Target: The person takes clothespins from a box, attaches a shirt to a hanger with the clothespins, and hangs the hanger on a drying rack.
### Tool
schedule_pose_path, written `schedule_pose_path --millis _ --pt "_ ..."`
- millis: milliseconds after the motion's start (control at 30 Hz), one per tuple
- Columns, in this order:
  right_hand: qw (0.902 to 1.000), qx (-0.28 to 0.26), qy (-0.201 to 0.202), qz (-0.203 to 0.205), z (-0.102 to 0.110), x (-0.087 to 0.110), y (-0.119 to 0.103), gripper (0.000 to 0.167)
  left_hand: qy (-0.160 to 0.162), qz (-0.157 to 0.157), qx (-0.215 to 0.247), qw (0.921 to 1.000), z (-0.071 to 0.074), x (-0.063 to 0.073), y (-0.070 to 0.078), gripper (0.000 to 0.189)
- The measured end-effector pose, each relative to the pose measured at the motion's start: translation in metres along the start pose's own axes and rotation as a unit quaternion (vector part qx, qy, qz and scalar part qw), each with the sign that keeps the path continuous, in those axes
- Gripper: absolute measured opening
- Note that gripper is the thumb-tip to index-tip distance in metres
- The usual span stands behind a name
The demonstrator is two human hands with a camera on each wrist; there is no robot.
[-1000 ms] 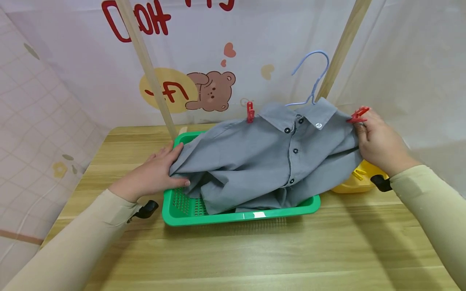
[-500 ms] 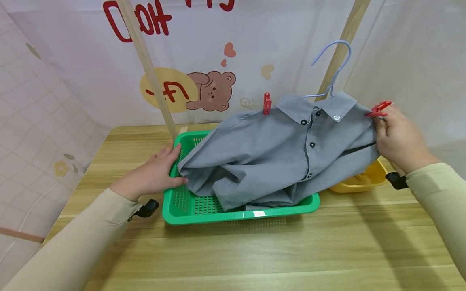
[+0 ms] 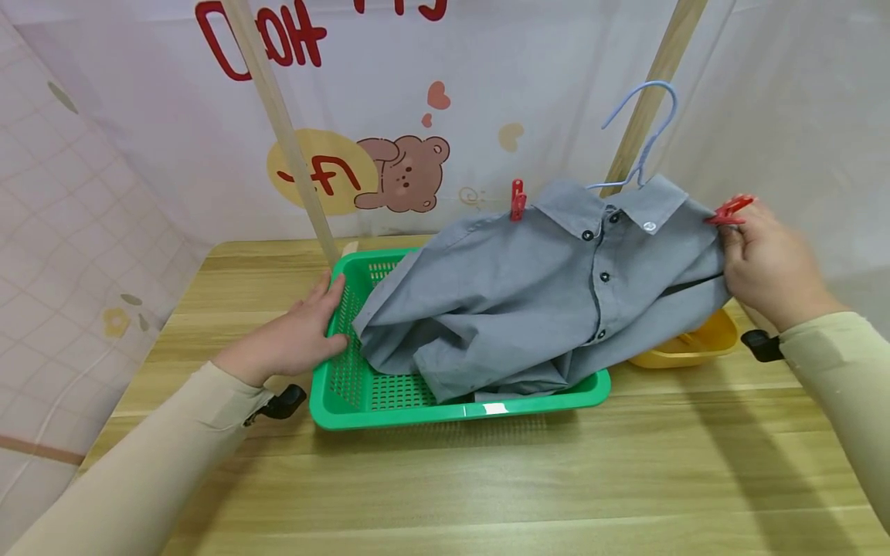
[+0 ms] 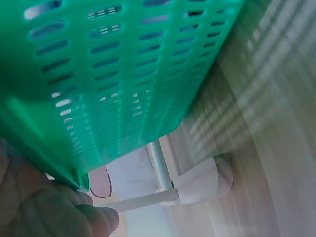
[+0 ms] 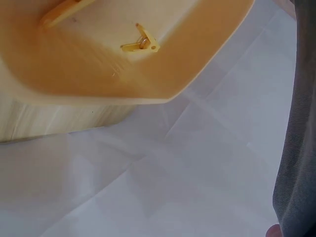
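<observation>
A grey button-up shirt on a blue hanger lies slantwise over a green plastic basket, its lower part inside. My right hand pinches the shirt's right shoulder, beside a red clothespin. Another red clothespin stands clipped on the other shoulder. My left hand holds the basket's left rim, thumb over the inner side and fingers outside; the left wrist view shows this hand at the basket's edge. In the right wrist view, grey cloth hangs at the right edge.
Partly behind the shirt stands a yellow tray with yellow clothespins inside. Two wooden poles rise behind the basket, the right pole behind the hanger hook. All stands on a wooden table before a printed curtain.
My right hand has drawn the shirt and hanger to the right and slightly up. The cloth has slid away from my left hand, whose thumb has pulled back toward the rim.
</observation>
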State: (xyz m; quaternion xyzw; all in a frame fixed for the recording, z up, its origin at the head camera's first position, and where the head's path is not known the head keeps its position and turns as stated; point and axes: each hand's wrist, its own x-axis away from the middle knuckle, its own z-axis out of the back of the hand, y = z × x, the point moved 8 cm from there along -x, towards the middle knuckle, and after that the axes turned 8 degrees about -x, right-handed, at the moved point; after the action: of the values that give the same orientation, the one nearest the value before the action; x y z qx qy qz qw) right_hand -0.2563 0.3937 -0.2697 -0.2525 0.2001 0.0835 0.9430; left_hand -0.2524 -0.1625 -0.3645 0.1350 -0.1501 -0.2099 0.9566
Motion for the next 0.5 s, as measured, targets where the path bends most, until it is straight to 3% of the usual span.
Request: schedule_pose_path --millis 267,500 --pt "0.9998 -0.005 -0.017 -0.001 -0.011 -0.002 0.001 0.037 -0.001 0.008 0.029 0.9996 0.000 0.001 0.003 0.093" --pt "0.9997 -0.002 -0.025 -0.004 -0.014 -0.005 0.002 0.041 -0.007 0.028 0.097 0.9949 -0.004 0.001 0.005 0.094"
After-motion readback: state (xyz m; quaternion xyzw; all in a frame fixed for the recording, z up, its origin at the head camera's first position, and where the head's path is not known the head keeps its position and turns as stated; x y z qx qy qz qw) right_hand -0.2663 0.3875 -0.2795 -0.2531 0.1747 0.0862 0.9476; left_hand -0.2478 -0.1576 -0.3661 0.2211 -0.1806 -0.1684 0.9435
